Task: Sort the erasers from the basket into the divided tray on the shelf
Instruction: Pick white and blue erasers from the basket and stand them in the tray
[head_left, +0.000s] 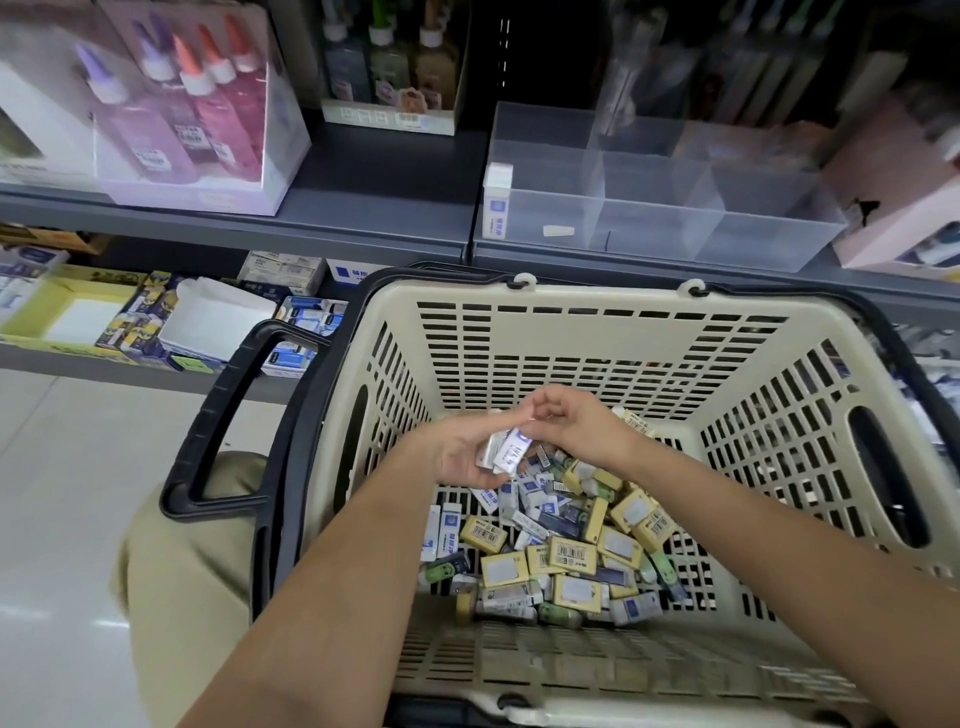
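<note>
Currently both hands work low inside the basket (597, 296), a beige slotted one with black handles (218, 415), seen from the head view.

- Left hand (460, 460): palm turned up, fingers curled round a small stack of white-and-blue held erasers (506, 452). Firm grip.
- Right hand (574, 423): fingers curled, tips meeting the top end of that stack. Whether it pinches one piece or only touches it, I cannot tell (motion blur at the fingertips).
- Loose erasers (566, 551): mixed heap on the basket floor, just below the hands. Yellow-boxed, white-and-blue sleeved, and a few green-ended ones, lying at all angles.
- Divided tray (660, 228): clear plastic, several compartments, standing on the grey shelf (363, 208) beyond the basket's far rim.
- Upright eraser (497, 200): white with a blue label, standing on end in the tray's front left compartment, against its left wall. The other compartments are too blurred to judge.

Surroundings: a box of glue bottles (176, 104) with pointed caps on the shelf to the left; stationery boxes (208, 322) on the shelf below; pale floor (62, 467); the person's knee (176, 571) in beige cloth beside the basket's left handle.
</note>
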